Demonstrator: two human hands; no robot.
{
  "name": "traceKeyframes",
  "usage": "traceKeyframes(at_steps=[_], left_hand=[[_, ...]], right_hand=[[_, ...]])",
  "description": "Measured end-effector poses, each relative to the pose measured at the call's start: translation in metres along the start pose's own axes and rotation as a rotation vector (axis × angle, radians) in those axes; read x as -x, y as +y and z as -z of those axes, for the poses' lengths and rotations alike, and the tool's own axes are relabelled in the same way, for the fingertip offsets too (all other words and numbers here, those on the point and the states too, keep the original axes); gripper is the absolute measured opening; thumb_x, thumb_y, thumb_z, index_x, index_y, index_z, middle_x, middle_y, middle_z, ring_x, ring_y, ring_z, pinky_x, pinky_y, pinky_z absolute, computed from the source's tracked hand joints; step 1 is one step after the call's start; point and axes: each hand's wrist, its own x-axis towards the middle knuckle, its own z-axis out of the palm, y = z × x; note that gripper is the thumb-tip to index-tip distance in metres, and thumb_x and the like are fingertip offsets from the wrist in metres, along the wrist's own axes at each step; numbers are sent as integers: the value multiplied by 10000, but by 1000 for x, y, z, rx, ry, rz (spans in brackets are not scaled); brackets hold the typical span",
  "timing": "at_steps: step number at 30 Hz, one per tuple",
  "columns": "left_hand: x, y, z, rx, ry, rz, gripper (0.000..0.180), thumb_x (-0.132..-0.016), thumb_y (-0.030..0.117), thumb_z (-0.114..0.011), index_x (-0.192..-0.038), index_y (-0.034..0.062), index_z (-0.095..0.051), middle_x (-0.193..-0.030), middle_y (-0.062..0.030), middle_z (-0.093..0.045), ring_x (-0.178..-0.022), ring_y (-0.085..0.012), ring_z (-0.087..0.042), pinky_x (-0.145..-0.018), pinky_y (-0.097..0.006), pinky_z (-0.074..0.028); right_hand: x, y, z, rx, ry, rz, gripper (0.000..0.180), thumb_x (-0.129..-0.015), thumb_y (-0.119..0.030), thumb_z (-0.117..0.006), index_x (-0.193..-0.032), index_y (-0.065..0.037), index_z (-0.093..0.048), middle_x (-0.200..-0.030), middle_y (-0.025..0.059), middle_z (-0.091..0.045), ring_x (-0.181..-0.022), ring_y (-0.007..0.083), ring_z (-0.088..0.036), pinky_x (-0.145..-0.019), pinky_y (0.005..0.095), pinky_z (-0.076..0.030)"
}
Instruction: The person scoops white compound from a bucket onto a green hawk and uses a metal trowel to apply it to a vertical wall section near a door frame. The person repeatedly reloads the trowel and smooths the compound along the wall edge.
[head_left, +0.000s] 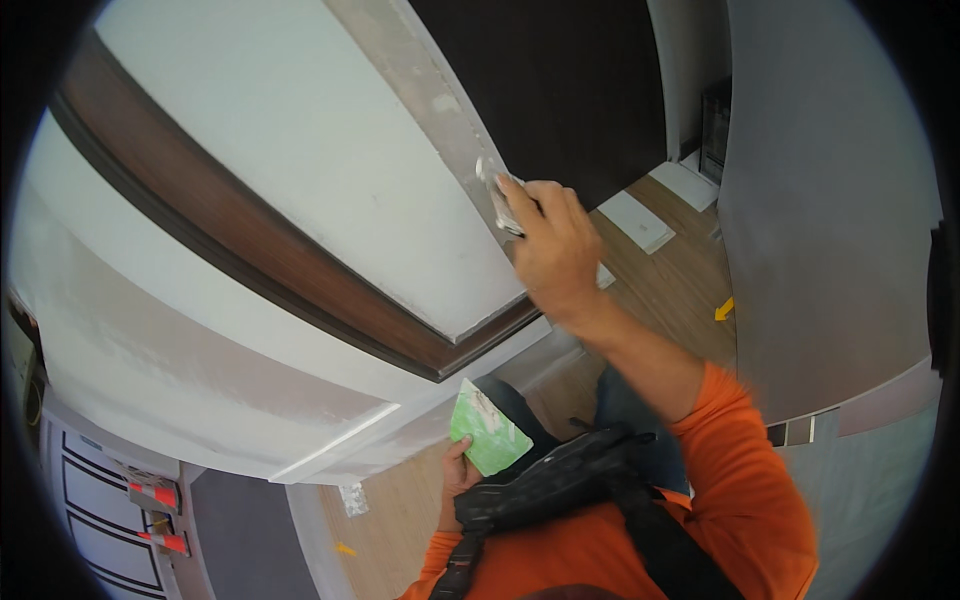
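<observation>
My right hand point(562, 240) is raised in front of me, its fingers closed round a putty knife point(488, 190) smeared with white paste. The blade is at the patchy grey-beige strip of wall point(430, 100) beside a dark door panel point(545, 90); whether it touches cannot be made out. Low by my lap, my left hand point(458, 472) grips a flat green putty board point(487, 435) by its edge, thumb on top. White paste lies on the board's upper part.
A dark brown wooden frame point(270, 235) borders the white wall panel point(300, 150). White boards point(640, 222) lie on the wood-look floor point(680, 290), near a yellow arrow marker point(724, 309). A grey curved panel point(830, 200) stands at right. Orange cones point(165, 541) stand far left.
</observation>
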Motion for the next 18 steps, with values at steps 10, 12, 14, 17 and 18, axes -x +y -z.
traceKeyframes(at_steps=[10, 12, 14, 17, 18], left_hand=[[-5, 0, -18, -11, 79, 40, 605, -926, 116, -635, -1489, 0, -445, -1399, -191, -594, -1299, -366, -577, -1135, -530, -430], [3, 3, -12, -14, 107, 35, 606, -925, 109, -634, -1488, -4, -442, -1393, -192, -597, -1299, -367, -577, -1135, -532, -429], [1, 4, -20, -41, 87, 19, 603, -926, 107, -632, -1486, -8, -440, -1392, -193, -598, -1295, -368, -580, -1135, -533, -429], [1, 2, -14, -31, 91, 8, 596, -928, 107, -630, -1481, -12, -443, -1390, -190, -600, -1288, -367, -585, -1140, -528, -426], [-3, 4, -12, -28, 89, 14, 593, -929, 108, -630, -1480, -13, -444, -1390, -188, -601, -1286, -367, -586, -1142, -525, -424]], right_hand=[[7, -52, -52, -54, -12, -169, 471, -845, -22, -622, -1314, 23, -639, -998, 95, -556, -908, 267, -585, -737, 362, -540], [18, -52, -24, -268, -67, -192, 501, -818, 11, -638, -1318, 24, -632, -1004, 104, -553, -936, 275, -592, -745, 372, -544], [20, -43, -11, -322, -56, -275, 535, -774, 50, -656, -1307, 25, -629, -1032, 111, -558, -966, 297, -600, -759, 386, -547], [4, -34, -18, -277, -26, -314, 514, -776, 42, -647, -1290, 29, -633, -1042, 119, -548, -963, 302, -600, -767, 399, -547], [-4, -36, -20, -285, -13, -325, 505, -781, 39, -643, -1285, 29, -635, -1034, 119, -544, -961, 301, -599, -769, 398, -548]])
